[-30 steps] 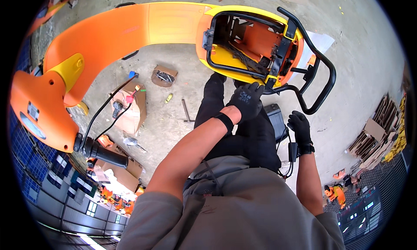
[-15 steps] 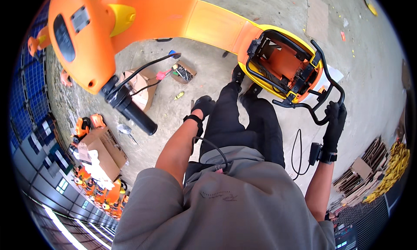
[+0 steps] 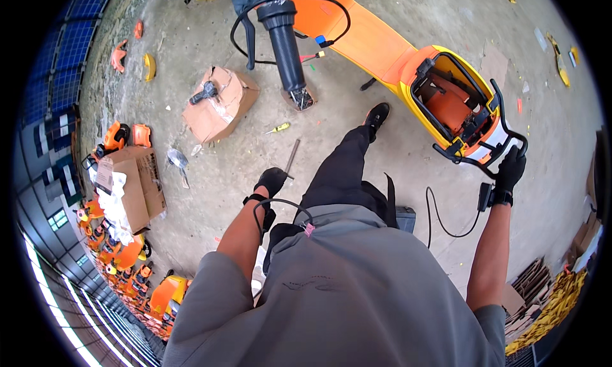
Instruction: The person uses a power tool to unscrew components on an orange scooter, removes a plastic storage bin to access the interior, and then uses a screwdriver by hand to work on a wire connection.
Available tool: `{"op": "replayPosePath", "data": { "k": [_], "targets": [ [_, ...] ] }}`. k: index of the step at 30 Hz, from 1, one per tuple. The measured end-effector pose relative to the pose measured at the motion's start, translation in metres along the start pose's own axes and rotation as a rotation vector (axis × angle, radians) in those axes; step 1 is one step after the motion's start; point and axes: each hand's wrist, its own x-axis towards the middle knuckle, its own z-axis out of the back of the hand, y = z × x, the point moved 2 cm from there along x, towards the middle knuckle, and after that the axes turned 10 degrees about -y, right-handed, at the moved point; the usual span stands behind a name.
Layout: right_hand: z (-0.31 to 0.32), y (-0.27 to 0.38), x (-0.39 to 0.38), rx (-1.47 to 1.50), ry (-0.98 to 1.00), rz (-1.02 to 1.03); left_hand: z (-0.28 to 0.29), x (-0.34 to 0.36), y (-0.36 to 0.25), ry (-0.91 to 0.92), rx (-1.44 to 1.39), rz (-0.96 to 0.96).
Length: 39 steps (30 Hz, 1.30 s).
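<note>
My right hand (image 3: pixel 510 168), in a black glove, is closed around the black tubular rear rack (image 3: pixel 524 141) of an orange and yellow scooter (image 3: pixel 373 45). The scooter's seat opening shows an orange inside and a black rim. My left hand (image 3: pixel 272 181), also gloved, is low by my left leg, closed on a thin metal bar tool (image 3: pixel 293 155) that sticks out past the fingers. The exact kind of tool is unclear. Ahead of the left hand is the scooter's black handlebar grip (image 3: pixel 285 51), with a brake lever (image 3: pixel 250 45) and a looping cable.
A cardboard box (image 3: pixel 220 112) with a dark tool on top stands on the concrete floor, a yellow screwdriver (image 3: pixel 278 129) nearby. Another open box (image 3: pixel 143 185) and many orange parts lie at the left. Flat cardboard and yellow pieces (image 3: pixel 554 309) are stacked at the lower right.
The scooter has shifted and turned in view, its handlebar swinging to the right and up. My left hand is lower and farther left. My right hand stays on the rack. My legs have stepped apart.
</note>
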Motion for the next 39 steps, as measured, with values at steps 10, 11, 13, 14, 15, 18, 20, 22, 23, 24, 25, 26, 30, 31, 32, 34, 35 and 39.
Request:
{"op": "replayPosePath", "data": {
  "k": [10,11,13,14,15,18,20,22,23,24,25,26,30,31,32,34,35,39],
  "targets": [
    [0.0,-0.011,-0.021,0.004,0.13,0.048,0.026,-0.133,0.12,-0.122,-0.129,0.238],
    [0.002,-0.022,-0.007,-0.084,0.124,0.006,0.026,-0.139,0.129,-0.136,-0.152,0.26],
    [0.001,-0.022,-0.005,-0.171,0.05,0.007,0.032,-0.161,0.14,-0.153,-0.122,0.298],
    [0.001,-0.025,-0.004,-0.132,0.08,0.004,0.035,-0.171,0.145,-0.159,-0.109,0.315],
    [-0.001,-0.027,-0.005,-0.14,0.1,-0.006,0.038,-0.182,0.153,-0.145,-0.061,0.239],
    [-0.006,-0.036,0.003,-0.132,0.186,-0.111,0.056,-0.197,0.167,-0.083,0.068,0.099],
    [-0.011,-0.045,0.006,-0.121,0.223,-0.124,0.074,-0.201,0.176,-0.078,0.103,0.071],
    [-0.034,-0.042,-0.017,-0.213,0.204,-0.176,0.102,-0.217,0.189,-0.109,0.092,0.129],
    [-0.011,-0.06,0.022,-0.252,0.11,-0.105,0.096,-0.19,0.195,-0.132,-0.012,0.141],
    [-0.002,-0.064,0.037,-0.308,0.025,-0.006,0.094,-0.173,0.202,-0.15,-0.075,0.157],
    [0.01,-0.066,0.048,-0.373,-0.056,0.089,0.094,-0.157,0.201,-0.142,-0.183,0.338],
    [0.018,-0.061,0.055,-0.409,-0.088,0.097,0.094,-0.146,0.218,-0.19,-0.206,0.267],
    [-0.014,-0.048,-0.088,-0.504,-0.068,0.058,0.173,-0.164,0.241,-0.217,-0.287,0.421],
    [0.002,-0.059,-0.11,-0.551,-0.299,0.169,0.174,-0.146,0.256,-0.191,-0.295,0.382],
    [-0.002,-0.067,-0.155,-0.613,-0.261,0.021,0.186,-0.14,0.27,-0.178,-0.248,0.384],
    [0.004,-0.096,-0.241,-0.659,-0.196,0.025,0.192,-0.114,0.31,-0.102,-0.242,0.382],
    [0.0,-0.109,-0.293,-0.678,-0.098,0.039,0.193,-0.102,0.344,-0.048,-0.259,0.393],
    [-0.045,-0.084,-0.538,-0.73,0.535,-0.021,0.245,-0.062,0.441,-0.052,-0.483,0.538]
  ]
}}
